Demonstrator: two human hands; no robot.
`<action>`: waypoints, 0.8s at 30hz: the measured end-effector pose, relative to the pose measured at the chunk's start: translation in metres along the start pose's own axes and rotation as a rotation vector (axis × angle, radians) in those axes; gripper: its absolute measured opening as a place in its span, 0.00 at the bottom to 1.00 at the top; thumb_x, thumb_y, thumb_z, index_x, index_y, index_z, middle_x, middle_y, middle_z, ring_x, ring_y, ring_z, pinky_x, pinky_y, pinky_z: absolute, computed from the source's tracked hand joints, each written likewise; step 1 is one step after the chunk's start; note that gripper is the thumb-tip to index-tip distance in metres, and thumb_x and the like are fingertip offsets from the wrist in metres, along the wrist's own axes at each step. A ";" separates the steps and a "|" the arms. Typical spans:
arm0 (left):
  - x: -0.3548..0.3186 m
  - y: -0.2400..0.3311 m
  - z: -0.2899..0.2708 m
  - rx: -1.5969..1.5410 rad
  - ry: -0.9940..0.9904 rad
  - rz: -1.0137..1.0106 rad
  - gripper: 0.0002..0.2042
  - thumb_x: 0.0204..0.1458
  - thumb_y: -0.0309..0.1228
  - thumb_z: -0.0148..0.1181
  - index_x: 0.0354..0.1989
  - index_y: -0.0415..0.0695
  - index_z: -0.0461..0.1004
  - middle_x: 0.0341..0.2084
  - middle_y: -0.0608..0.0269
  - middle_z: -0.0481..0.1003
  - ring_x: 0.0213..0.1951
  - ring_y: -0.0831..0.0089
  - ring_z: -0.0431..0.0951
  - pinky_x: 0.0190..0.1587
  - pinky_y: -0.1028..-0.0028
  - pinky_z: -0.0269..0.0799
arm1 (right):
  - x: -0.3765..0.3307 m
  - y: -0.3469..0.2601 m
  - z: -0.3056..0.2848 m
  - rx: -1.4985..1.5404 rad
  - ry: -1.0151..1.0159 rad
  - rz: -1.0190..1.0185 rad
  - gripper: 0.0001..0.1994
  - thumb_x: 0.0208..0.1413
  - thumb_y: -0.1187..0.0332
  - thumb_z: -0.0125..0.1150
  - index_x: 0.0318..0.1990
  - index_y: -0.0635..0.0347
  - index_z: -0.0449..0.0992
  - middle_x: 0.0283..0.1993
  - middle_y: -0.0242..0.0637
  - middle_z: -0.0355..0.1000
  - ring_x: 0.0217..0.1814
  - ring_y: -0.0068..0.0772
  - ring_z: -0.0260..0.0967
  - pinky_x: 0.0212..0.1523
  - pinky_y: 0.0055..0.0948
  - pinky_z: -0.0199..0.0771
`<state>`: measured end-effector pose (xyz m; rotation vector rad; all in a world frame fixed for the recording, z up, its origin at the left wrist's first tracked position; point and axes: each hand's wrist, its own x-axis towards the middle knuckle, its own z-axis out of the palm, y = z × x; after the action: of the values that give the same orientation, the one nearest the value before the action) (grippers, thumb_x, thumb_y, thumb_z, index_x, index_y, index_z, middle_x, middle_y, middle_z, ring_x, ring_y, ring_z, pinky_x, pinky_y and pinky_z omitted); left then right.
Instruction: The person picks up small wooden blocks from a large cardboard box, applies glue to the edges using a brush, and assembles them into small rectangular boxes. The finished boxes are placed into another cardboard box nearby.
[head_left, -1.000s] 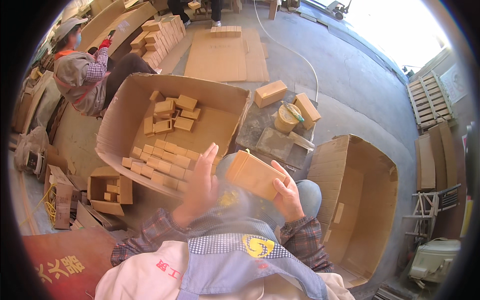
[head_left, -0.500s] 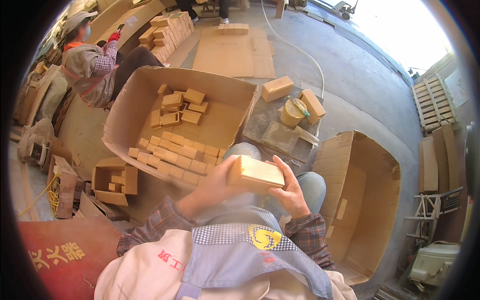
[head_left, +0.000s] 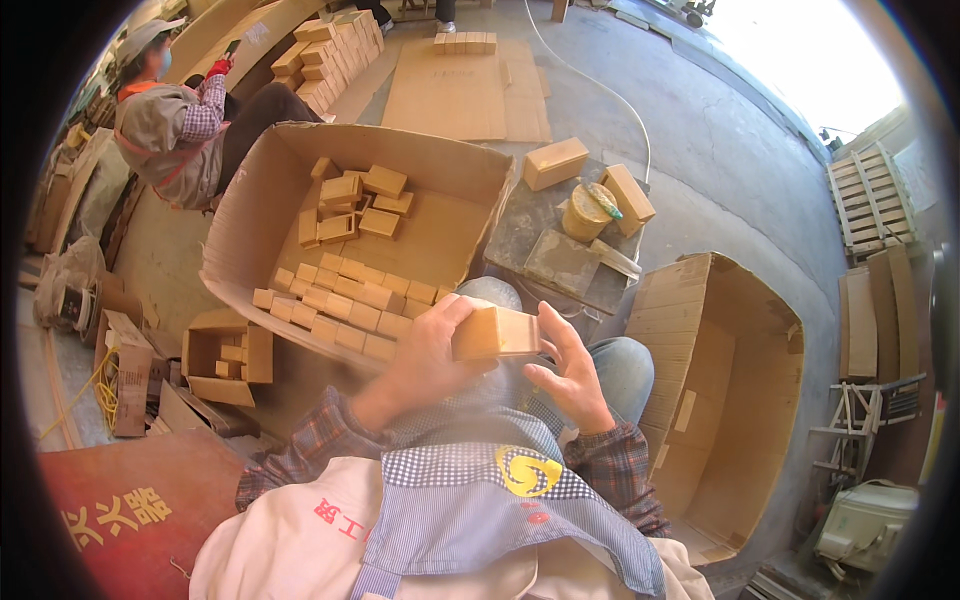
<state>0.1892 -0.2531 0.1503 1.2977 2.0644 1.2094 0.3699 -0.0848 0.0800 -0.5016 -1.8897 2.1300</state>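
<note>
My left hand [head_left: 425,348] grips a small light-wood box [head_left: 498,334] by its left end, over my lap. Close to the box's right end is my right hand [head_left: 577,378], thumb and fingers spread apart; whether a fingertip touches the wood I cannot tell. Just ahead, a large cardboard box [head_left: 232,262] contains similar wooden boxes: tidy rows [head_left: 345,308] along the near side and a loose heap [head_left: 380,222] farther back.
A low worktable [head_left: 520,235] carries a tub [head_left: 583,215] with a green-handled tool and two larger wooden boxes. A tall cardboard box [head_left: 745,400] stands at right, a small carton [head_left: 228,390] at left. Another person [head_left: 175,130] sits far left, holding a phone.
The wooden box has turned in my left hand, its end now facing me more. My right hand has loosened from its right end, fingers spreading. The view has shifted slightly.
</note>
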 end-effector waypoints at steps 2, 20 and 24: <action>0.003 0.000 -0.003 0.012 -0.011 -0.016 0.28 0.44 0.32 0.80 0.53 0.40 0.76 0.44 0.55 0.78 0.45 0.58 0.81 0.49 0.67 0.77 | 0.000 -0.012 -0.001 -0.147 0.032 -0.029 0.45 0.55 0.66 0.77 0.78 0.59 0.57 0.82 0.42 0.54 0.84 0.39 0.49 0.80 0.43 0.51; 0.000 0.013 -0.004 0.051 -0.072 0.057 0.26 0.44 0.31 0.81 0.52 0.42 0.78 0.43 0.54 0.79 0.44 0.56 0.82 0.46 0.64 0.79 | 0.007 -0.024 0.015 -0.503 0.034 -0.180 0.33 0.47 0.72 0.79 0.63 0.59 0.74 0.59 0.41 0.76 0.61 0.40 0.74 0.62 0.37 0.73; 0.004 0.008 -0.001 0.036 -0.039 0.142 0.26 0.44 0.27 0.80 0.53 0.43 0.78 0.46 0.54 0.78 0.49 0.58 0.81 0.49 0.64 0.79 | 0.008 -0.026 0.015 -0.563 0.115 -0.255 0.30 0.44 0.72 0.80 0.57 0.58 0.76 0.54 0.41 0.76 0.56 0.44 0.75 0.57 0.38 0.76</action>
<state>0.1911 -0.2487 0.1579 1.4950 2.0038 1.2019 0.3555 -0.0920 0.1069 -0.4419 -2.3311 1.3704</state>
